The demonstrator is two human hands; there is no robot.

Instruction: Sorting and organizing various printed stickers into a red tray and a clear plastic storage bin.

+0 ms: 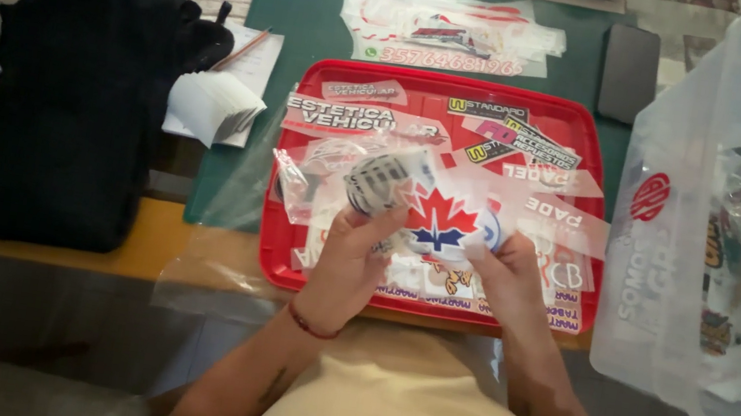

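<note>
Maple-leaf sticker [440,220], red with a blue mark, sits at the centre of the frame, held over the red tray [278,253]. The left hand [350,264] pinches its lower left edge, with a clear sleeve of stickers [382,178] curling above the fingers. The right hand [508,280] pinches the sticker's right edge. Loose stickers [517,147] cover the tray. A green cutting mat [302,12] lies under it. A clear plastic bin [727,242] fills the right side; a black cloth [62,113] lies at left.
</note>
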